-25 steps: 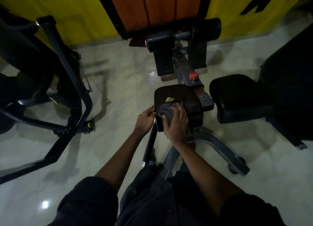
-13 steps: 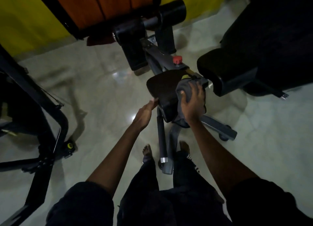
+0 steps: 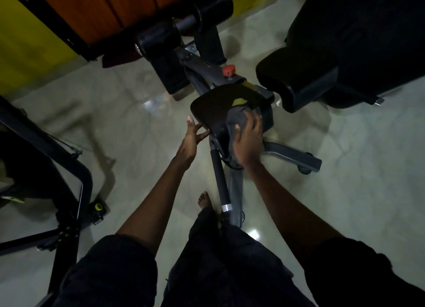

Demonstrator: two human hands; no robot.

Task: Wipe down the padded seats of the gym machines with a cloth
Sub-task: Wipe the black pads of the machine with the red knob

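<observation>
A small black padded seat (image 3: 216, 106) on a grey machine frame sits at the centre, with a yellow-green patch near its far edge. My right hand (image 3: 248, 138) presses a grey cloth (image 3: 236, 118) flat against the seat's near right side; part of the cloth hangs below the seat under the hand. My left hand (image 3: 193, 134) rests with spread fingers against the seat's near left edge, holding nothing. A second, larger black padded seat (image 3: 282, 76) stands to the right.
Black roller pads (image 3: 184, 28) and a red knob (image 3: 228, 70) lie beyond the seat. A black machine frame (image 3: 57, 159) fills the left. A grey base leg with a wheel (image 3: 296, 159) reaches right. My bare foot (image 3: 204, 201) stands beside a handle bar (image 3: 219, 180).
My right hand and the cloth slid from the seat's far right edge back toward its near side. The view has shifted slightly; my left hand stays at the seat's left edge.
</observation>
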